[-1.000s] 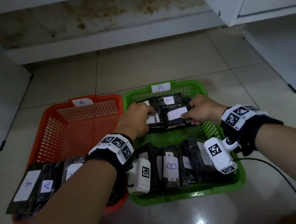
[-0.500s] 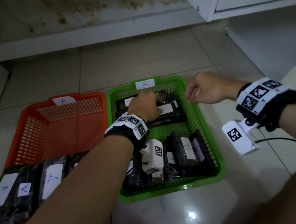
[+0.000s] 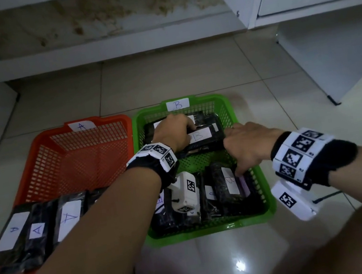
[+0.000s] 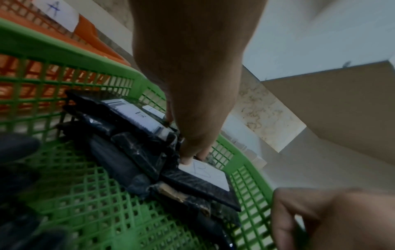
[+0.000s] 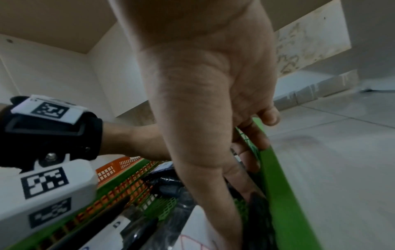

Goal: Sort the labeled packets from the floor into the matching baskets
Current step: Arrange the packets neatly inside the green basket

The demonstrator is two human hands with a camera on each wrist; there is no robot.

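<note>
The green basket (image 3: 213, 228), tagged B, holds black packets with white B labels in a back stack and a front row (image 3: 228, 181). My left hand (image 3: 181, 127) is curled over the back stack, thumb and fingers pinching the top B packet (image 3: 201, 134) at its near end (image 4: 203, 175). My right hand (image 3: 239, 167) reaches down into the basket's front right corner. Its fingers (image 5: 245, 177) are straight and slide between the rightmost packet and the green wall (image 5: 284, 194). The orange basket (image 3: 106, 120), tagged A, has A packets (image 3: 67, 218) across its near end.
Both baskets sit side by side on a glossy tiled floor (image 3: 166, 80). White cabinets (image 3: 326, 42) stand to the right, and a stained wall with a white ledge (image 3: 102, 49) runs behind. My knees are at the bottom corners. The orange basket's far half shows bare mesh.
My right hand let go of the B packet, swung out past the green basket's right rim, then came down into its front right corner. The left hand stayed on the back stack.
</note>
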